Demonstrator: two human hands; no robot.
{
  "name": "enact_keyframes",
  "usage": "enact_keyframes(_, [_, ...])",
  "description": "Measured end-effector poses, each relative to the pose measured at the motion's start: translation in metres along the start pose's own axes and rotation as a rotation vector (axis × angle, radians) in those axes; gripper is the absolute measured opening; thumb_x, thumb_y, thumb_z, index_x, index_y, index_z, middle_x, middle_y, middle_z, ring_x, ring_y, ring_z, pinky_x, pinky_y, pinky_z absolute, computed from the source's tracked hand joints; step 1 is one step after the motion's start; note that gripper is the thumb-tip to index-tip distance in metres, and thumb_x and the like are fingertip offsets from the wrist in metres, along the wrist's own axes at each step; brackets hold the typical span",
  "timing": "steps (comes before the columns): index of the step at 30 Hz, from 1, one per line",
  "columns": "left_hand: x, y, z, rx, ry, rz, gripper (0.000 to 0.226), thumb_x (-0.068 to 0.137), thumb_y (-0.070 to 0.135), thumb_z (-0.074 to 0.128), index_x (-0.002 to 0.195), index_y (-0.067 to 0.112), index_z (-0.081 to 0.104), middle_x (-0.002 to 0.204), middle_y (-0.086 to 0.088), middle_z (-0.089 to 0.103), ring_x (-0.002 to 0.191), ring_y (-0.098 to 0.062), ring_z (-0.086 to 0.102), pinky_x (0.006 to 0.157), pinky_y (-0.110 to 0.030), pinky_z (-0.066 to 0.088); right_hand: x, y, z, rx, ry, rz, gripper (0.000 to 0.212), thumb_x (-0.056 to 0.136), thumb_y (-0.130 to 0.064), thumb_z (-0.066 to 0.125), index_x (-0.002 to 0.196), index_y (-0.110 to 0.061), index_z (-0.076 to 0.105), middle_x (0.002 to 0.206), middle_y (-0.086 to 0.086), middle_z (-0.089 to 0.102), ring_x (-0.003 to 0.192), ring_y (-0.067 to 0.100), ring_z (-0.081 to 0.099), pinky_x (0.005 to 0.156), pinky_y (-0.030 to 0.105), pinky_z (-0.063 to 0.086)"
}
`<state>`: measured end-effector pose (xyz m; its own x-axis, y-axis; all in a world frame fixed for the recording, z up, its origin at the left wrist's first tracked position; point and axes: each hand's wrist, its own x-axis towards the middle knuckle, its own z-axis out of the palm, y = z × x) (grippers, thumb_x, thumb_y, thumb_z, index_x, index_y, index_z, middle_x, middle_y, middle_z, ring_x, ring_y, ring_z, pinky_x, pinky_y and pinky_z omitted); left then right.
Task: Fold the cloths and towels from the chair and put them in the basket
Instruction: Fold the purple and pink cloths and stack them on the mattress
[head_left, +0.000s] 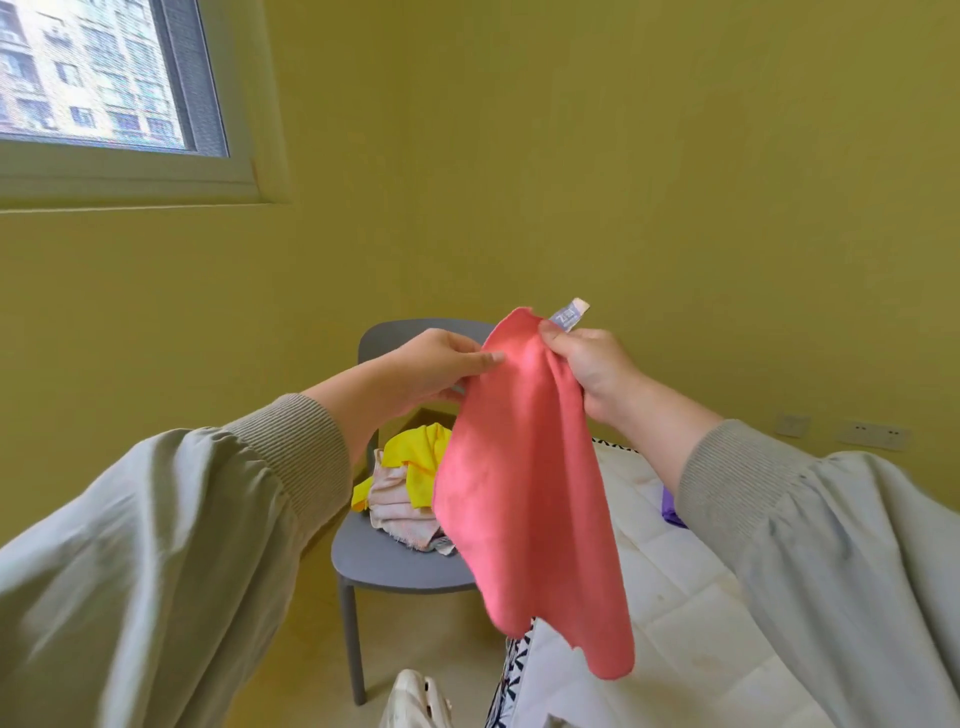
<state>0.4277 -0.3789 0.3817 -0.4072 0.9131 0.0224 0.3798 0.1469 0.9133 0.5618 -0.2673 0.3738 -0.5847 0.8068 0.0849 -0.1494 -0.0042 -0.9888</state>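
Over the chair (395, 566): pink cloth (524, 493) held up in the air, hanging free, touching nothing below.
Left hand (436, 364): pinches the cloth's top edge on the left side, thumb against fingers.
Right hand (592, 369): curled round the top corner, right by the tag (569, 314).
Why held so: probably to let it hang flat and find the corners before the first fold. The top edge is bunched between the hands, not stretched out.
Pile (400, 509): yellow and pale cloths on the seat, unfolded, so the task looks early.
Bed (649, 545): white quilt at right, likely the folding surface.
Purple item (672, 512): on the quilt, mostly behind the right sleeve (810, 545); can't tell what it is.
Basket: not in view.
In the way: nothing visible between cloth and quilt.
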Motion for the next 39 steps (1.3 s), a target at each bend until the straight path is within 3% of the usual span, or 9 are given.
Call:
enact_keyframes(5, [0.004, 0.007, 0.008, -0.105, 0.161, 0.152, 0.015, 0.092, 0.02, 0.061, 0.081, 0.012, 0.067, 0.087, -0.013, 0.063, 0.08, -0.021, 0.057, 0.083, -0.035, 0.053, -0.005, 0.008, 0.004, -0.237, -0.08, -0.036, 0.027, 0.091, -0.021, 0.062, 0.068, -0.008, 0.058, 0.066, 0.008, 0.06, 0.057, 0.016, 0.054, 0.058, 0.028, 0.043])
enact_keyframes(7, [0.005, 0.008, 0.01, -0.01, 0.249, 0.223, 0.018, 0.092, 0.02, 0.062, 0.081, 0.008, 0.068, 0.081, -0.013, 0.06, 0.075, -0.019, 0.053, 0.077, -0.036, 0.053, -0.005, 0.009, 0.004, -0.447, 0.087, -0.148, 0.018, 0.087, -0.024, 0.067, 0.081, -0.01, 0.059, 0.077, 0.006, 0.061, 0.069, 0.018, 0.055, 0.066, 0.029, 0.042])
enact_keyframes(10, [0.006, 0.009, 0.011, 0.186, 0.327, 0.302, 0.021, 0.093, 0.018, 0.06, 0.08, 0.004, 0.066, 0.068, -0.007, 0.054, 0.068, -0.019, 0.049, 0.069, -0.032, 0.046, -0.009, 0.009, 0.001, -0.58, 0.413, -0.357, 0.037, 0.081, -0.024, 0.072, 0.11, -0.014, 0.05, 0.096, -0.001, 0.053, 0.084, 0.016, 0.053, 0.074, 0.027, 0.041])
enact_keyframes(14, [0.007, 0.01, 0.011, 0.33, 0.389, 0.342, 0.015, 0.093, 0.012, 0.056, 0.086, 0.005, 0.067, 0.067, 0.001, 0.056, 0.066, -0.016, 0.049, 0.059, -0.024, 0.037, -0.017, 0.01, -0.002, -0.682, 0.386, -0.658, 0.016, 0.083, -0.012, 0.068, 0.096, -0.013, 0.059, 0.089, 0.0, 0.052, 0.082, 0.018, 0.051, 0.073, 0.028, 0.043])
enact_keyframes(17, [0.008, 0.01, 0.01, 0.382, 0.385, 0.363, 0.015, 0.093, 0.008, 0.055, 0.093, 0.005, 0.07, 0.084, -0.003, 0.064, 0.079, -0.018, 0.056, 0.065, -0.023, 0.038, -0.016, 0.012, 0.003, -0.685, 0.213, -0.554, 0.004, 0.085, -0.014, 0.067, 0.083, -0.015, 0.064, 0.082, 0.002, 0.062, 0.074, 0.015, 0.055, 0.065, 0.021, 0.042])
enact_keyframes(23, [0.005, 0.013, 0.003, 0.442, 0.366, 0.411, 0.017, 0.093, 0.006, 0.054, 0.095, 0.005, 0.071, 0.089, -0.003, 0.067, 0.08, -0.016, 0.056, 0.058, -0.013, 0.038, -0.009, 0.016, 0.015, -0.603, 0.016, -0.323, 0.014, 0.079, -0.023, 0.076, 0.087, -0.015, 0.068, 0.086, 0.002, 0.067, 0.078, 0.012, 0.06, 0.073, 0.023, 0.046])
enact_keyframes(25, [0.003, 0.013, 0.0, 0.451, 0.351, 0.409, 0.018, 0.093, 0.004, 0.053, 0.094, 0.005, 0.071, 0.087, -0.003, 0.066, 0.079, -0.015, 0.055, 0.057, -0.007, 0.036, -0.007, 0.017, 0.019, -0.576, 0.004, -0.317, 0.013, 0.079, -0.019, 0.076, 0.088, -0.015, 0.067, 0.087, 0.004, 0.066, 0.08, 0.014, 0.06, 0.075, 0.025, 0.047])
enact_keyframes(29, [-0.002, 0.011, -0.005, 0.49, 0.31, 0.388, 0.019, 0.093, 0.003, 0.051, 0.096, 0.005, 0.07, 0.092, -0.006, 0.069, 0.085, -0.018, 0.058, 0.069, -0.023, 0.041, -0.008, 0.015, 0.027, -0.52, -0.042, -0.283, 0.007, 0.08, -0.009, 0.072, 0.082, -0.014, 0.069, 0.085, 0.005, 0.068, 0.081, 0.014, 0.062, 0.075, 0.025, 0.049])
enact_keyframes(39, [-0.003, 0.0, -0.013, 0.565, 0.372, 0.332, 0.018, 0.093, 0.013, 0.055, 0.093, 0.008, 0.072, 0.085, -0.007, 0.069, 0.073, -0.019, 0.055, 0.065, -0.03, 0.044, -0.011, 0.016, 0.035, -0.455, 0.01, -0.23, 0.025, 0.075, 0.001, 0.07, 0.06, -0.016, 0.058, 0.06, -0.003, 0.056, 0.053, 0.005, 0.048, 0.046, 0.01, 0.038])
